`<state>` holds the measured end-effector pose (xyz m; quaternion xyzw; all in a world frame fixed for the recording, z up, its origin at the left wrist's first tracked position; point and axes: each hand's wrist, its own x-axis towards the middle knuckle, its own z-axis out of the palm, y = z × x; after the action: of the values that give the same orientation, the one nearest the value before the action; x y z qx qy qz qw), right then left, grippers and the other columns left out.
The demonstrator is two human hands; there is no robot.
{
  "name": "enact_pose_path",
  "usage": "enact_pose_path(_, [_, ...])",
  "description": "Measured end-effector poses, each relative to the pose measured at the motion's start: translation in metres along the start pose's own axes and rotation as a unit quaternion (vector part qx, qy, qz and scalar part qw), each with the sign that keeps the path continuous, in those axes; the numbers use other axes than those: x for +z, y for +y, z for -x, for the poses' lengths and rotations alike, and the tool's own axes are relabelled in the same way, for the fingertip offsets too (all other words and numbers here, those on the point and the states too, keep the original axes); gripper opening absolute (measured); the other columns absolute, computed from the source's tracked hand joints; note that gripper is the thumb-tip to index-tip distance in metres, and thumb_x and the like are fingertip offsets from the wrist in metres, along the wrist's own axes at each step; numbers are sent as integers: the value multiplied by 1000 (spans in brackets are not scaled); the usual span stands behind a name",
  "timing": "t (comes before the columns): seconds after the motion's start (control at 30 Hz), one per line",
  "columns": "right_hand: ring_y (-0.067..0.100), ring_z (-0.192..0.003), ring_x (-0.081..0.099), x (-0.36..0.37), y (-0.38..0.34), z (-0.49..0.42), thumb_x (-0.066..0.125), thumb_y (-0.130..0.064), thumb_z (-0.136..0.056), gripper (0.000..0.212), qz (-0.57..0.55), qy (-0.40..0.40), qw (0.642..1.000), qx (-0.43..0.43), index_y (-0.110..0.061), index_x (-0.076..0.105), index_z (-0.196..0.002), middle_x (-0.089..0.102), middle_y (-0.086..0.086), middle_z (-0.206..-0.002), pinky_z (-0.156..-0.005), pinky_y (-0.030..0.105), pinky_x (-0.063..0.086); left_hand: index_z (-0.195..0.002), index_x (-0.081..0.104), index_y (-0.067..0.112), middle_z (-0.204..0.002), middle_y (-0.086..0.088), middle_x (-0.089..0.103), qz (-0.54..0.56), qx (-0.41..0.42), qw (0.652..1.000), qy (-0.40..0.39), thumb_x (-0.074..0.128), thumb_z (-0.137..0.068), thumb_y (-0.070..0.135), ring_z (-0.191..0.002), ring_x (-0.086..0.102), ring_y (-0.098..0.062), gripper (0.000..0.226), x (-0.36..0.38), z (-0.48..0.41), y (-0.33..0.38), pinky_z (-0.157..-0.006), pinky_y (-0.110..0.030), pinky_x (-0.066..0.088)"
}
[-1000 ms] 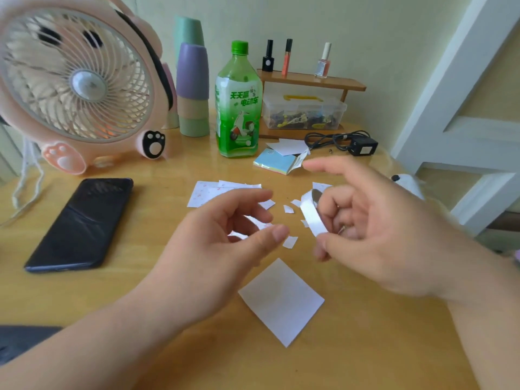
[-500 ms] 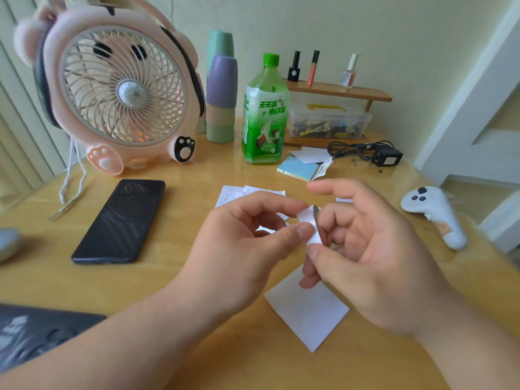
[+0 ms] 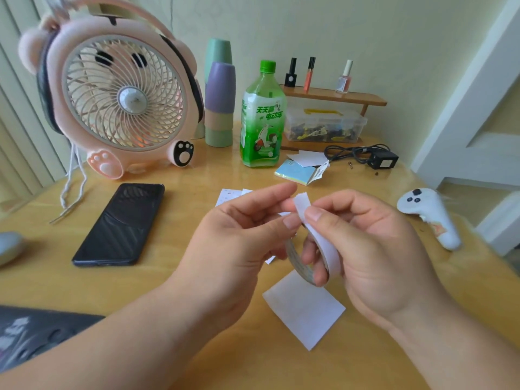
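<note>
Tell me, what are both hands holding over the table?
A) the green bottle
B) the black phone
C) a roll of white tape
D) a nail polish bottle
C: the right hand grips the roll of white tape and the left hand pinches its loose end; the black phone and green bottle sit untouched.
</note>
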<state>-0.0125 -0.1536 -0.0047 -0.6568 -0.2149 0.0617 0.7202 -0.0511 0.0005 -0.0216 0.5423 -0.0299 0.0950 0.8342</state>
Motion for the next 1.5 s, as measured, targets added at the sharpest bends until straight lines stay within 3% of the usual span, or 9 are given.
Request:
enact_pose_path(0.2, [25,-54,63,6,5,4,68,-10,-93,10,22,31,999,-28,-7,72,-85,65,12,-65,-42,30,47,-114,74,4,-102,-19,58,90,-66,992,-59,74,-81,1,-64,57,-29,34,4,1,7,-59,-30,52])
enact_pose_path(0.5, [22,-54,65,13,8,4,71,-12,-91,10,15,53,998,-22,-3,72,-87,68,16,-73,-43,30,48,-101,75,2,-107,-16,53,109,-83,989,-50,66,-88,13,-72,53,-27,20,6,2,7,-53,-34,50])
enact_pose_path(0.63, [26,-49,61,13,11,3,73,-16,-89,13,14,62,998,-1,-3,73,-88,66,14,-65,-45,32,47,-99,76,1,-85,-19,57,35,-56,998,-2,69,-84,17,-51,56,-26,23,5,2,5,-56,-30,46])
enact_pose_path(0.9, [26,-45,61,18,12,1,75,-13,-87,19,-17,69,997,40,1,65,-96,69,18,-65,-44,32,48,-94,78,7,-66,-18,56,23,-15,997,67,76,-78,20,-50,50,-28,21,5,3,-2,-57,-35,43])
enact_pose_path(1.03, [30,-55,70,16,14,2,74,-6,-88,15,-6,74,997,20,4,62,-89,73,18,-71,-49,31,54,-97,74,0,-75,-19,61,11,-16,998,54,78,-81,15,-58,53,-29,21,5,2,-2,-59,-35,46])
enact_pose_path(1.17, [36,-75,74,13,15,3,81,-19,-84,15,69,45,997,-8,-7,73,-86,76,14,-79,-73,46,60,-91,79,6,-87,-14,76,0,-22,996,83,76,-73,18,-78,70,-25,21,2,0,0,-72,-30,58])
enact_pose_path(1.3, [22,-73,72,11,11,6,79,-11,-86,6,108,20,994,-24,-14,74,-85,77,3,-77,-68,28,57,-79,81,9,-87,-16,76,4,-16,996,84,75,-71,13,-82,74,-24,11,-2,-3,0,-76,-27,59])
enact_pose_path(1.43, [43,-85,71,10,7,3,83,-19,-81,27,71,7,997,31,-9,65,-99,78,10,-82,-81,56,56,-77,81,11,-81,-14,75,-11,-8,996,87,74,-71,14,-76,72,-25,9,-1,-1,3,-71,-31,59])
enact_pose_path(1.5, [43,-81,72,13,7,3,80,-14,-83,34,8,-4,998,56,-4,58,-107,77,18,-82,-73,50,57,-85,78,6,-77,-13,70,-18,-22,997,73,74,-74,15,-64,62,-23,14,2,1,5,-57,-32,50])
